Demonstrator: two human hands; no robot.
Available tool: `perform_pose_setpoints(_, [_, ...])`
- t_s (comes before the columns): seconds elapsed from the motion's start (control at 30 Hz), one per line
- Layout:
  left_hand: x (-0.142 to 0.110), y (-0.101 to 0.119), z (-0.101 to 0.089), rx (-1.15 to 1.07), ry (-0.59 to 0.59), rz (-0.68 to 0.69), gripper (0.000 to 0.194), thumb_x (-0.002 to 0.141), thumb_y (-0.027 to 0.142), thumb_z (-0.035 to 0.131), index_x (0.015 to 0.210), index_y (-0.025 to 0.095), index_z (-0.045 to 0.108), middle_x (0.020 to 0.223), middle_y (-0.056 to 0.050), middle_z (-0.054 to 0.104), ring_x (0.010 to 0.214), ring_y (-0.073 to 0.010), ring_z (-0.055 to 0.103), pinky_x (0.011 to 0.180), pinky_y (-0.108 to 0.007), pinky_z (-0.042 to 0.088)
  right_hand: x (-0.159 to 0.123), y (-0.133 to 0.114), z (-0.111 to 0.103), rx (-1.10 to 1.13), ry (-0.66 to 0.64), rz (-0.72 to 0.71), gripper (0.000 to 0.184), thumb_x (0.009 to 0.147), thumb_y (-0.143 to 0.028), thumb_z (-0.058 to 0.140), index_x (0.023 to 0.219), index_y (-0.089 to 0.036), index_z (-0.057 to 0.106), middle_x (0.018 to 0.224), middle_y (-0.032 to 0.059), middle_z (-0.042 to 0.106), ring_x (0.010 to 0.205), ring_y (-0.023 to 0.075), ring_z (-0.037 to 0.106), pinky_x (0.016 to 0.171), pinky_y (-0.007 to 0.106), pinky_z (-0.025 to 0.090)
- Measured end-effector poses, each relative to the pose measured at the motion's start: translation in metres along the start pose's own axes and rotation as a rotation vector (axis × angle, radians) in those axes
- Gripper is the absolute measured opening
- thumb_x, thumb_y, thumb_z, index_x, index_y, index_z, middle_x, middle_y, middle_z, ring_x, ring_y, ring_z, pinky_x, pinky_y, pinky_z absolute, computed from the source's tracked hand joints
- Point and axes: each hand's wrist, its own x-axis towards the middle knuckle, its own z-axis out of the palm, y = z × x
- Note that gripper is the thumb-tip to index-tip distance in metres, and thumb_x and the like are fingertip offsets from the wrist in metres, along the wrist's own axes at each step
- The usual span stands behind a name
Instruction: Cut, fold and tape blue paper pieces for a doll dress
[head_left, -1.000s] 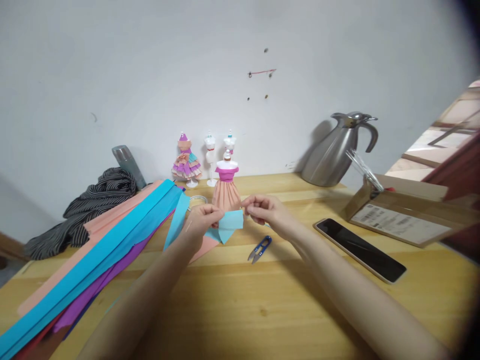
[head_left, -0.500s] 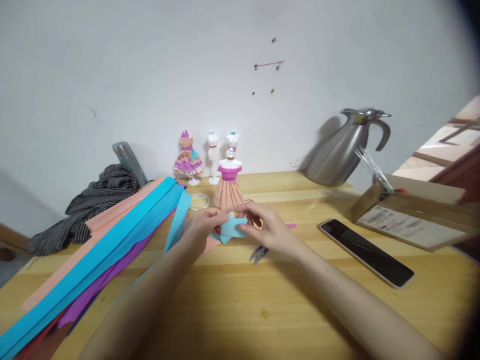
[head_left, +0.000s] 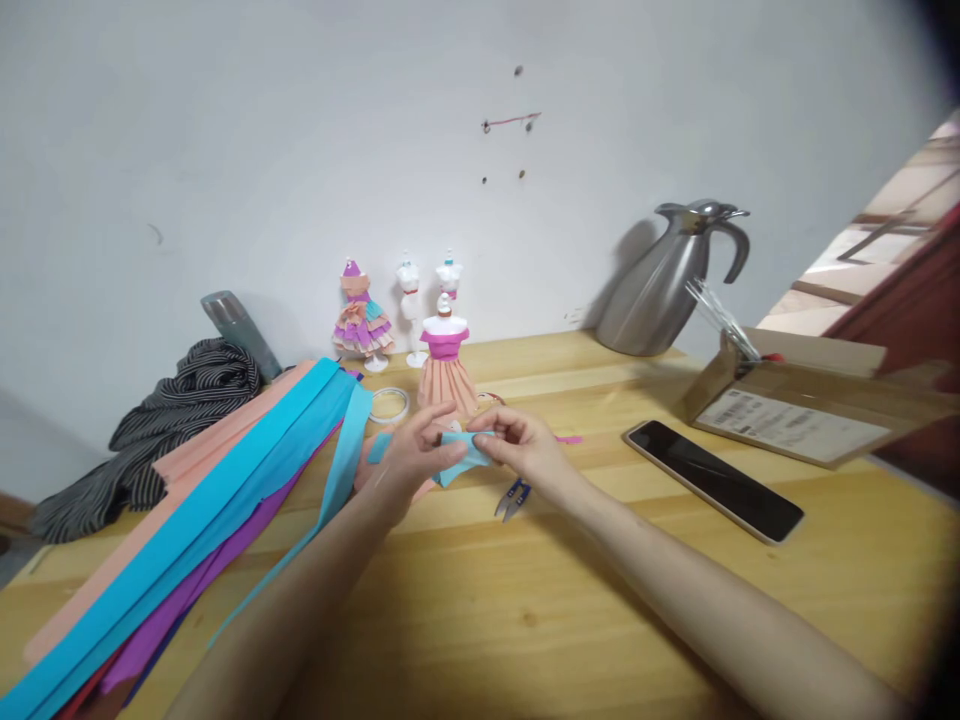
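Note:
A small piece of light blue crepe paper (head_left: 468, 460) is pinched between the thumb and fingers of my right hand (head_left: 519, 446), over the middle of the table. My left hand (head_left: 409, 452) is at the paper's left side, thumb and fingers apart, with the thumb tip against or just in front of the paper. Just behind my hands stands a mini dress form (head_left: 445, 365) in a magenta top and pleated peach skirt. Thread snips (head_left: 513, 499) lie below my right hand. Peach and blue paper scraps (head_left: 375, 455) lie partly hidden beside my left hand.
Long crepe paper strips (head_left: 225, 510) cover the table's left side, beside a striped cloth (head_left: 180, 400) and a bottle (head_left: 238, 330). A tape roll (head_left: 390, 404) and more dress forms (head_left: 364, 320) stand behind. To the right are a phone (head_left: 712, 480), an open carton (head_left: 795, 420) and a steel jug (head_left: 660, 285).
My left hand's fingers have spread from a pinch on the paper. The right hand keeps its grip, and the paper now looks narrower. The whole view has shifted slightly.

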Motion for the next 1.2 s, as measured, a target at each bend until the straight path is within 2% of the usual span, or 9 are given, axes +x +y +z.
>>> perform_pose_setpoints(0.07, [0.002, -0.003, 0.000, 0.032, -0.020, 0.023, 0.076, 0.056, 0.028, 0.083, 0.125, 0.015, 0.055, 0.084, -0.004, 0.069, 0.079, -0.0171, 0.063, 0.074, -0.029, 0.047, -0.001, -0.001, -0.001, 0.104, 0.011, 0.067, 0.026, 0.060, -0.036, 0.074, 0.074, -0.018, 0.062, 0.052, -0.0060, 0.051, 0.043, 0.0065, 0.038, 0.044, 0.022, 0.026])
perform_pose_setpoints(0.13, [0.005, -0.007, 0.000, 0.056, 0.000, 0.047, 0.065, 0.052, 0.026, 0.084, 0.113, 0.014, 0.064, 0.084, -0.004, 0.070, 0.076, -0.0164, 0.063, 0.072, -0.028, 0.047, -0.002, -0.001, -0.001, 0.193, 0.025, 0.118, 0.030, 0.058, -0.038, 0.077, 0.073, -0.017, 0.064, 0.050, -0.0066, 0.050, 0.040, 0.0049, 0.036, 0.042, 0.020, 0.022])
perform_pose_setpoints(0.27, [0.007, -0.012, -0.002, 0.028, 0.002, 0.073, 0.037, 0.056, 0.028, 0.084, 0.088, 0.015, 0.072, 0.083, -0.004, 0.073, 0.074, -0.0152, 0.063, 0.071, -0.027, 0.047, -0.005, 0.004, 0.001, 0.300, 0.013, 0.184, 0.034, 0.057, -0.041, 0.080, 0.073, -0.015, 0.065, 0.047, -0.0068, 0.048, 0.039, 0.0034, 0.034, 0.040, 0.019, 0.017])
perform_pose_setpoints(0.4, [0.009, -0.017, -0.005, -0.035, 0.023, 0.057, 0.029, 0.058, 0.030, 0.084, 0.081, 0.014, 0.073, 0.070, -0.002, 0.071, 0.063, -0.0133, 0.060, 0.063, -0.026, 0.044, -0.006, 0.007, 0.004, 0.311, 0.015, 0.204, 0.035, 0.057, -0.042, 0.081, 0.072, -0.014, 0.066, 0.048, -0.0056, 0.050, 0.038, 0.0034, 0.036, 0.039, 0.018, 0.019])
perform_pose_setpoints(0.57, [0.013, -0.027, -0.006, -0.113, 0.003, 0.036, 0.028, 0.060, 0.031, 0.083, 0.080, 0.014, 0.074, 0.069, -0.003, 0.071, 0.065, -0.0143, 0.060, 0.065, -0.027, 0.044, -0.006, 0.008, 0.008, 0.368, 0.056, 0.215, 0.037, 0.054, -0.042, 0.082, 0.070, -0.013, 0.066, 0.045, -0.0052, 0.051, 0.037, 0.0037, 0.038, 0.039, 0.018, 0.022])
perform_pose_setpoints(0.73, [0.013, -0.035, -0.006, -0.065, 0.003, 0.059, 0.027, 0.065, 0.033, 0.079, 0.080, 0.011, 0.075, 0.070, -0.006, 0.070, 0.065, -0.0156, 0.060, 0.066, -0.028, 0.044, -0.004, 0.011, 0.009, 0.427, 0.060, 0.223, 0.034, 0.053, -0.040, 0.083, 0.066, -0.014, 0.065, 0.043, -0.0054, 0.050, 0.036, 0.0033, 0.036, 0.037, 0.017, 0.021])
perform_pose_setpoints(0.87, [0.013, -0.040, -0.007, -0.067, 0.030, 0.070, 0.031, 0.065, 0.032, 0.079, 0.088, 0.012, 0.075, 0.075, -0.006, 0.070, 0.067, -0.0159, 0.059, 0.065, -0.028, 0.044, -0.003, 0.017, 0.007, 0.435, 0.057, 0.235, 0.032, 0.055, -0.038, 0.083, 0.067, -0.013, 0.067, 0.043, -0.0051, 0.050, 0.036, 0.0035, 0.037, 0.036, 0.017, 0.021])
perform_pose_setpoints(1.03, [0.013, -0.043, -0.007, -0.088, 0.047, 0.049, 0.030, 0.068, 0.033, 0.077, 0.092, 0.015, 0.075, 0.070, -0.003, 0.067, 0.064, -0.0126, 0.056, 0.063, -0.026, 0.044, -0.003, 0.025, 0.007, 0.478, 0.060, 0.256, 0.030, 0.057, -0.035, 0.082, 0.070, -0.012, 0.068, 0.046, -0.0043, 0.052, 0.036, 0.0029, 0.037, 0.036, 0.017, 0.022])
perform_pose_setpoints(1.2, [0.011, -0.043, -0.005, -0.040, 0.114, 0.098, 0.033, 0.069, 0.043, 0.075, 0.083, 0.013, 0.076, 0.066, -0.004, 0.066, 0.062, -0.0150, 0.057, 0.059, -0.026, 0.043, -0.003, 0.028, 0.007, 0.496, 0.066, 0.260, 0.029, 0.058, -0.035, 0.081, 0.070, -0.012, 0.067, 0.048, -0.0042, 0.052, 0.037, 0.0031, 0.037, 0.036, 0.017, 0.022])
